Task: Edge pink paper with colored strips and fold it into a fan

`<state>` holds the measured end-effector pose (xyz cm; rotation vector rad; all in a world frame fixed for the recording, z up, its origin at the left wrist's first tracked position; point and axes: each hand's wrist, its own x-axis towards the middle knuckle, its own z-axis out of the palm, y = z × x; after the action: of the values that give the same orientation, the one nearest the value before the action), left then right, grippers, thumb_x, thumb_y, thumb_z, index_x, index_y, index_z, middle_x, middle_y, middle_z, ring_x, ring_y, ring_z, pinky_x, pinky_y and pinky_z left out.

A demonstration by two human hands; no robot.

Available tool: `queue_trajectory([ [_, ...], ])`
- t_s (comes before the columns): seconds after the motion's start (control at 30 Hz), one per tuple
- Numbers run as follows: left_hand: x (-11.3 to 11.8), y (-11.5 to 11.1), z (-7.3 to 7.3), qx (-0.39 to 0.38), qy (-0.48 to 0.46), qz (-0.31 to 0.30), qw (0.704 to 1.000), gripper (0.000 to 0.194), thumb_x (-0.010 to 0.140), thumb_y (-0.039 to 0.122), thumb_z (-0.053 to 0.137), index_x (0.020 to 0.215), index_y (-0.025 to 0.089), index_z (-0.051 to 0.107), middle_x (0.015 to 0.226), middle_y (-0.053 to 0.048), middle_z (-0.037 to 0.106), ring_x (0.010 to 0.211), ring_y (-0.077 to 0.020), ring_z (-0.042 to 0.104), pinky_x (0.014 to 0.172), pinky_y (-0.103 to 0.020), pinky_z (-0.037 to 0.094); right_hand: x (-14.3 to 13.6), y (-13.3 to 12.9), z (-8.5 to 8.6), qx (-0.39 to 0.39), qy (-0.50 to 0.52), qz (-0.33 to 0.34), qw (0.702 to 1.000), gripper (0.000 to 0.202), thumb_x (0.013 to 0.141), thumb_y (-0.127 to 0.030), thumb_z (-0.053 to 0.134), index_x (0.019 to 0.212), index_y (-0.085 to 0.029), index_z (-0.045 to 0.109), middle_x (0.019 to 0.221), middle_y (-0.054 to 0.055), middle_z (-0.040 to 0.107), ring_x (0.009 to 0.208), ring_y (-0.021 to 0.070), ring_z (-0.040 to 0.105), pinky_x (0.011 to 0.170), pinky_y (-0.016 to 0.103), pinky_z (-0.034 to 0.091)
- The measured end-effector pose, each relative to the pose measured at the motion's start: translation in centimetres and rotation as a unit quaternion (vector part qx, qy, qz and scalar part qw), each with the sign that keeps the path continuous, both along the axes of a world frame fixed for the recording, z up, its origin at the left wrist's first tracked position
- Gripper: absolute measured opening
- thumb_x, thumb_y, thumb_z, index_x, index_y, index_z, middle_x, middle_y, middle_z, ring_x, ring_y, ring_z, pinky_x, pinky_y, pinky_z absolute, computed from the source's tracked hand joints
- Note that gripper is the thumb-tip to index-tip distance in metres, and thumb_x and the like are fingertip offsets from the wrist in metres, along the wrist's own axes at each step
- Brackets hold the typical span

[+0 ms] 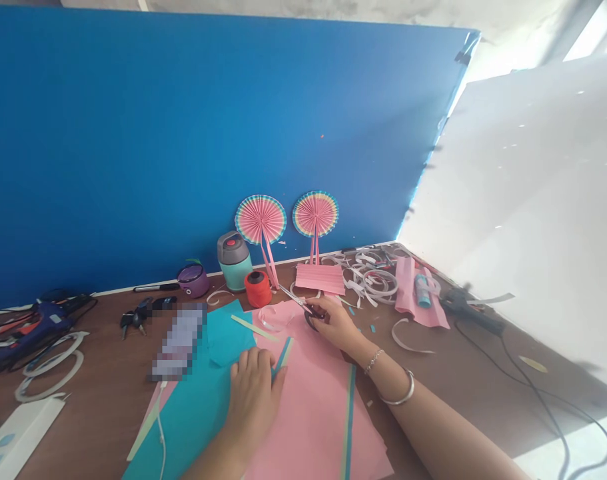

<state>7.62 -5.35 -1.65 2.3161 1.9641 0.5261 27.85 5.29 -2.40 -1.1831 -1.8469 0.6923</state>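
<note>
My right hand (328,321) is closed round the handles of a pair of scissors (296,298), whose blades point up and left over the pink paper. My left hand (254,380) rests palm down on the sheets, fingers bent, beside a short green-and-blue strip (283,355). Whether its fingers pinch anything is hidden. Under the hands lie a large pink sheet (317,407) with a blue-and-yellow strip near its right edge and a teal sheet (193,423) to the left. A yellow-green strip (253,327) crosses the top of the sheets.
Two round pleated fans (260,220) lean on the blue board. In front stand a red thread spool (258,289), a teal flask (236,270) and pleated pink paper (320,277). White ribbon coils (380,283) and a glue gun (470,310) lie right; a phone (179,343) lies left.
</note>
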Motion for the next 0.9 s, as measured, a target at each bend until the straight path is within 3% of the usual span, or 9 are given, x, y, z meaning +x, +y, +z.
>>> queue_trajectory([
  [0.2, 0.0, 0.2, 0.0, -0.016, -0.022, -0.009, 1.000, 0.021, 0.089, 0.021, 0.038, 0.074, 0.020, 0.052, 0.084, -0.005, 0.056, 0.082, -0.0219, 0.049, 0.069, -0.034, 0.033, 0.1, 0.1, 0.0, 0.006, -0.009, -0.002, 1.000, 0.038, 0.072, -0.018, 0.053, 0.109, -0.018, 0.063, 0.081, 0.003, 0.056, 0.070, 0.0156, 0.051, 0.064, 0.028, 0.043],
  [0.33, -0.4, 0.7, 0.6, -0.025, -0.153, -0.019, 0.988, 0.022, 0.090, 0.026, 0.034, 0.070, 0.022, 0.042, 0.076, -0.002, 0.052, 0.075, -0.0188, 0.049, 0.067, -0.031, 0.035, 0.3, 0.0, 0.3, 0.003, 0.005, -0.009, 1.000, 0.038, 0.072, -0.018, 0.054, 0.108, -0.021, 0.065, 0.083, 0.004, 0.060, 0.073, 0.0169, 0.052, 0.067, 0.029, 0.044],
  [0.43, -0.8, 1.4, 1.3, -0.092, -0.316, -0.018, 0.944, 0.022, 0.089, 0.035, 0.034, 0.070, 0.023, 0.035, 0.064, 0.005, 0.041, 0.059, -0.0141, 0.043, 0.057, -0.026, 0.032, 0.2, 0.1, 0.3, -0.028, 0.059, -0.015, 0.998, 0.040, 0.070, -0.022, 0.056, 0.109, -0.019, 0.065, 0.086, 0.005, 0.061, 0.077, 0.0175, 0.053, 0.067, 0.030, 0.045],
  [0.53, -1.1, 2.3, 2.0, -0.180, -0.445, 0.004, 0.877, 0.020, 0.081, 0.042, 0.045, 0.081, 0.023, 0.042, 0.055, 0.010, 0.032, 0.048, -0.0109, 0.033, 0.050, -0.023, 0.025, 0.0, 0.2, 0.4, -0.084, 0.129, 0.004, 0.988, 0.044, 0.069, -0.024, 0.058, 0.111, -0.017, 0.064, 0.084, 0.004, 0.060, 0.072, 0.0151, 0.053, 0.063, 0.027, 0.044],
  [0.6, -1.1, 3.0, 2.4, -0.203, -0.495, 0.023, 0.845, 0.031, 0.073, 0.040, 0.053, 0.098, 0.021, 0.048, 0.056, 0.010, 0.038, 0.050, -0.0109, 0.037, 0.051, -0.022, 0.026, 0.0, 0.1, 0.8, -0.129, 0.164, 0.033, 0.977, 0.045, 0.068, -0.025, 0.059, 0.112, -0.016, 0.063, 0.081, 0.003, 0.060, 0.066, 0.0129, 0.051, 0.058, 0.025, 0.042],
  [0.67, -0.9, 4.0, 2.6, -0.197, -0.521, 0.030, 0.830, 0.040, 0.066, 0.034, 0.060, 0.103, 0.019, 0.052, 0.064, 0.006, 0.049, 0.061, -0.0126, 0.046, 0.056, -0.022, 0.031, 0.2, -0.2, 1.3, -0.182, 0.187, 0.062, 0.963, 0.046, 0.069, -0.028, 0.062, 0.114, -0.017, 0.063, 0.078, 0.002, 0.061, 0.063, 0.0115, 0.050, 0.055, 0.024, 0.040],
  [0.8, -0.4, 5.8, 2.3, -0.193, -0.521, 0.021, 0.832, 0.021, 0.061, 0.035, 0.066, 0.066, 0.018, 0.055, 0.059, 0.005, 0.045, 0.062, -0.0132, 0.046, 0.058, -0.023, 0.032, 1.1, -0.5, 2.0, -0.255, 0.197, 0.109, 0.940, 0.045, 0.067, -0.031, 0.068, 0.110, -0.019, 0.066, 0.076, 0.001, 0.061, 0.061, 0.0106, 0.049, 0.053, 0.022, 0.037],
  [0.9, -0.6, 6.5, 1.6, -0.177, -0.523, 0.024, 0.834, 0.035, 0.063, 0.045, 0.066, 0.053, 0.019, 0.045, 0.053, 0.007, 0.033, 0.055, -0.0105, 0.036, 0.054, -0.023, 0.026, 1.9, -0.2, 1.7, -0.272, 0.225, 0.136, 0.926, 0.041, 0.065, -0.036, 0.072, 0.103, -0.019, 0.070, 0.092, 0.005, 0.064, 0.073, 0.0138, 0.054, 0.057, 0.022, 0.039],
])
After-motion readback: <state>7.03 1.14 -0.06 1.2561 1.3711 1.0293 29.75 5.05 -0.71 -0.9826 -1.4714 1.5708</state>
